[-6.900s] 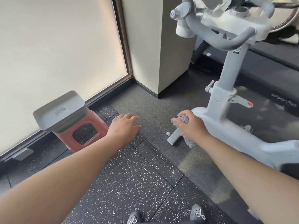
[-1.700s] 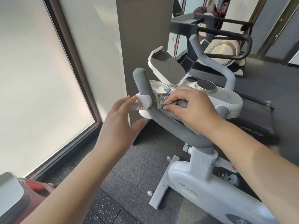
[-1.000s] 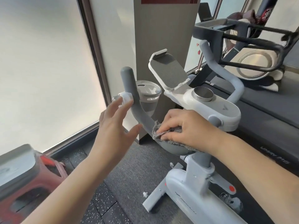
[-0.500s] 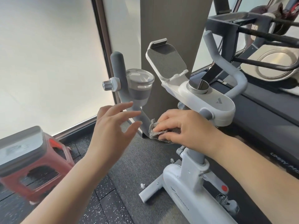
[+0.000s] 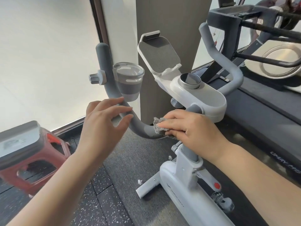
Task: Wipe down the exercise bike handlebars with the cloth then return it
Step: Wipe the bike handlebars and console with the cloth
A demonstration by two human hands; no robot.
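Note:
The white exercise bike (image 5: 182, 191) stands in front of me with grey padded handlebars (image 5: 107, 82) that curve up on the left and on the right. My right hand (image 5: 190, 129) presses a small grey cloth (image 5: 158, 127) onto the low bend of the left handlebar, close to the stem. My left hand (image 5: 104, 126) hovers with fingers spread just in front of the left bar, and its fingertips are near the bar; contact is unclear. A clear cup holder (image 5: 128, 82) is clamped to the left bar.
A red stool with a grey top (image 5: 24, 154) stands at the lower left by the window. A beige pillar (image 5: 171, 22) rises behind the bike. A treadmill (image 5: 263, 115) and another machine fill the right side. The floor is dark speckled matting.
Over the last second my right hand slid the cloth down the left handlebar from its upper curve to the low bend by the stem. My left hand stayed open beside the bar.

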